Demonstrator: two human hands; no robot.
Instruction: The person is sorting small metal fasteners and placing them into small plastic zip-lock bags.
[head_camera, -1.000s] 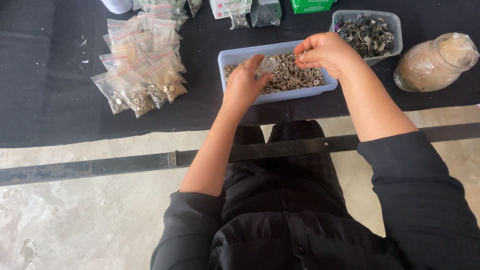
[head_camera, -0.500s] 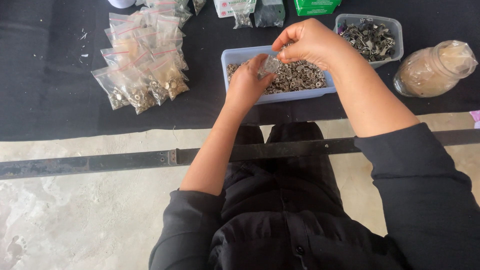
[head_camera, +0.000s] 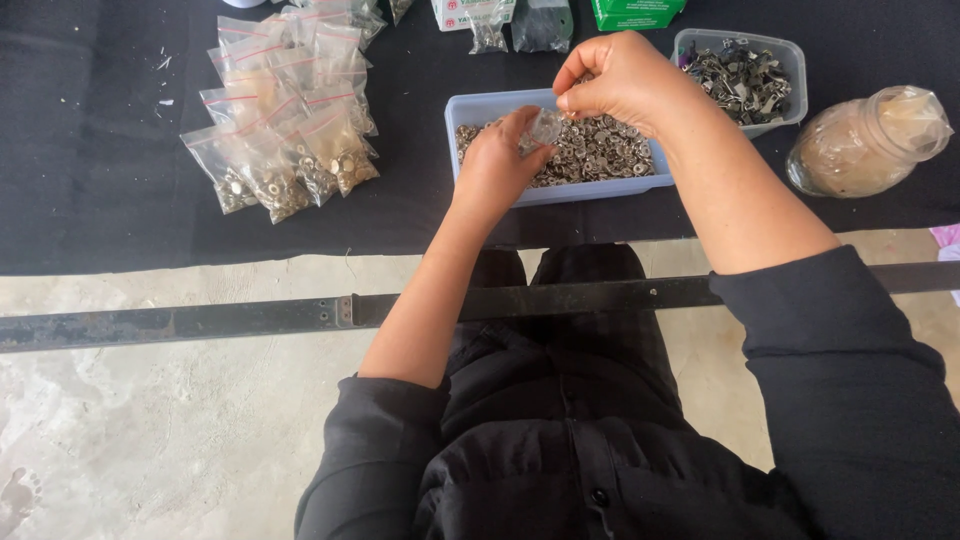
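My left hand (head_camera: 497, 165) holds a small clear plastic bag (head_camera: 545, 127) over a pale blue tray (head_camera: 560, 193) filled with small metal snap fasteners. Just above and to the right of the bag, my right hand (head_camera: 622, 80) has its fingertips pinched together, seemingly on a few fasteners, though what is between them is hidden. Both hands hover over the tray on the black cloth.
A pile of filled clear zip bags (head_camera: 283, 110) lies to the left on the black cloth (head_camera: 90, 150). A clear tub of darker metal parts (head_camera: 745, 75) and a plastic-wrapped jar (head_camera: 865, 140) stand to the right. A metal bar (head_camera: 200, 318) crosses below the cloth.
My right hand has risen from the tray's fasteners to above the bag. My left hand has stayed in place with the bag.
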